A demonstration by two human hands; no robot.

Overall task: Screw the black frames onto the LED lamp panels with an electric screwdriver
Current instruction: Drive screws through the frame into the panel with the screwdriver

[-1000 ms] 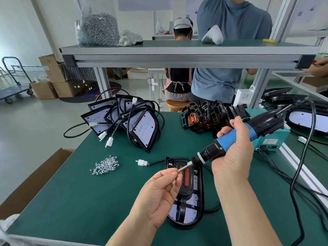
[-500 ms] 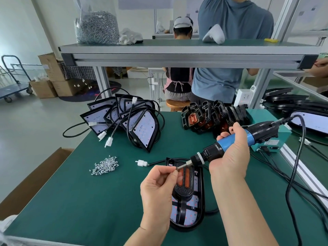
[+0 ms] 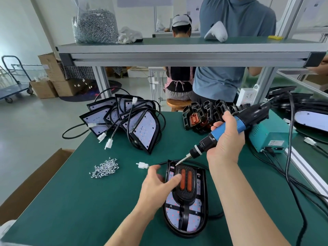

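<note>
Item 1, lamp panel (image 3: 195, 221): we are finding it lying flat on the green surface (image 3: 88, 201), near the front edge, rounded end toward us. A black frame (image 3: 184, 194) with two orange strips is sitting on top of it.

Item 2, electric screwdriver (image 3: 206, 142): it is slanting down from the right, and its bit is touching the frame's far left corner. We are noting a black cord running from its rear end.

Item 3, right hand (image 3: 226, 142): it is wrapping its fingers round the screwdriver's blue body.

Item 4, left hand (image 3: 156, 183): its fingers are spreading loosely and gripping nothing. The thumb is resting on the left side of the frame, and the other fingers are lying beside the panel's black cable.

Item 5, white plug (image 3: 142, 165): it is lying on the surface just left of the panel, at the end of that cable.

Item 6, loose screws (image 3: 104, 169): they are lying in a small heap further left.

Item 7, more lamp panels (image 3: 142, 130): they are leaning together at the far left of the surface, cables tangling.

Item 8, spare black frames (image 3: 195, 114): they are standing in a row at the far edge.

Item 9, teal box (image 3: 271, 137): it is sitting to the right, behind the screwdriver.

Item 10, bag of screws (image 3: 95, 25): it is standing on the shelf (image 3: 177, 50) above.
</note>
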